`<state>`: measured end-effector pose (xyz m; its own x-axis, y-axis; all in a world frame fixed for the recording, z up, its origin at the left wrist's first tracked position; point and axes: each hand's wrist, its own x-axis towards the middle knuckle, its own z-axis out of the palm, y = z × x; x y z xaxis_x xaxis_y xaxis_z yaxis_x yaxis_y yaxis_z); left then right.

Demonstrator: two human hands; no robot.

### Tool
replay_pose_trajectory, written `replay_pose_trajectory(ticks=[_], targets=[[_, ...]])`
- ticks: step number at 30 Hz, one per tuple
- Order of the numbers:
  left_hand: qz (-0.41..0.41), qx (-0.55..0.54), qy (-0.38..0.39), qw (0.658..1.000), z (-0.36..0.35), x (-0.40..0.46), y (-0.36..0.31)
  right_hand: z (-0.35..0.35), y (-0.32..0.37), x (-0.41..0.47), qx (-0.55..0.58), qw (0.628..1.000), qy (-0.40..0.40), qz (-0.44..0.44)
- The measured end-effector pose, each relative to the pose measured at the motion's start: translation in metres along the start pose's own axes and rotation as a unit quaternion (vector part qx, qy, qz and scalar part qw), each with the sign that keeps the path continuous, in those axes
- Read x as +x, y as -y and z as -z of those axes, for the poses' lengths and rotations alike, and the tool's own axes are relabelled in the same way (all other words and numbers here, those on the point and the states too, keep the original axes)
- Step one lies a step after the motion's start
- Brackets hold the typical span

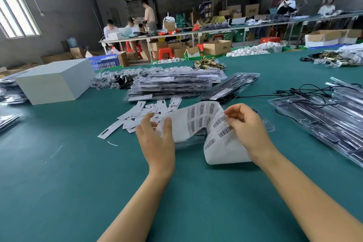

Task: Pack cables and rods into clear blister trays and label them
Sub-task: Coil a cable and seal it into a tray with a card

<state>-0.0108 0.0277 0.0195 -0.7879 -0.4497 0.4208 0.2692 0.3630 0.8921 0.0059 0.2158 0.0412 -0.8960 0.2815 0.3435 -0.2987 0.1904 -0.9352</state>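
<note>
- Presently, both your forearms reach forward over the green table (pixel 59 182), bare, hands close together at its middle.
- Your left hand (pixel 157 139) stands palm inward, fingers loosely spread and slightly bent, the thumb against the left edge of the label sheet (pixel 196 124). I cannot tell whether the fingers actually grip it.
- Your right hand (pixel 247 125) has fingers curled, pinching the sheet's right portion at the barcode labels (pixel 224 124).
- One label sheet is in hand; it arches up between the hands and curls down at your right wrist. Barcode labels run in several rows; blur prevents a count.
- One clear blister tray (pixel 196 141) lies on the table directly beneath the sheet, mostly hidden by it.
- One loose heap of white paper cards (pixel 145 112) lies just beyond your left hand.
- One stack of packed trays (pixel 176 84) sits behind the cards, with a single further packed tray (pixel 229 86) leaning beside it on the right.
- A pile of trays with rods (pixel 324 116) and loose black cables (pixel 306 90) lies at far right.
- One white box (pixel 55 82) stands at left.
- Five other persons are visible at the far benches.
</note>
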Motion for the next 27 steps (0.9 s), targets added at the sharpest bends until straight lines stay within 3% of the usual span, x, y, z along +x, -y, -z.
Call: replay_pose_trajectory(ticks=[3,6,9,12,14,17,20,22,25,27], targets=[[0.032,0.064,-0.057,0.996,0.002,0.007,0.004,0.004,0.005,0.004,0.178,0.980,0.005,-0.085],[0.099,-0.003,-0.074,0.992,0.004,0.017,0.009,0.007,0.009,0.006,0.356,0.922,0.007,-0.155],[0.177,-0.097,0.048,0.978,0.001,0.015,0.006,0.006,0.008,0.005,0.382,0.909,-0.015,-0.168],[0.274,-0.205,0.228,0.912,-0.003,0.000,-0.012,0.002,0.006,0.004,0.372,0.912,-0.047,-0.169],[0.303,-0.238,0.334,0.860,-0.008,-0.009,-0.019,-0.001,0.006,0.003,0.340,0.926,-0.057,-0.156],[0.307,-0.275,0.406,0.815,-0.010,-0.014,-0.021,-0.006,0.002,0.000,0.238,0.960,-0.062,-0.133],[0.285,-0.319,0.416,0.802,-0.006,-0.017,-0.016,-0.010,-0.002,-0.004,0.104,0.988,-0.064,-0.096],[0.280,-0.321,0.395,0.814,-0.006,-0.016,-0.012,-0.012,-0.003,-0.007,-0.006,0.997,-0.059,-0.053],[0.264,-0.315,0.368,0.834,-0.007,-0.016,-0.009,-0.016,-0.001,-0.014,-0.207,0.971,-0.063,0.100],[0.253,-0.308,0.357,0.845,-0.007,-0.015,-0.007,-0.019,-0.002,-0.018,-0.334,0.911,-0.063,0.233]])
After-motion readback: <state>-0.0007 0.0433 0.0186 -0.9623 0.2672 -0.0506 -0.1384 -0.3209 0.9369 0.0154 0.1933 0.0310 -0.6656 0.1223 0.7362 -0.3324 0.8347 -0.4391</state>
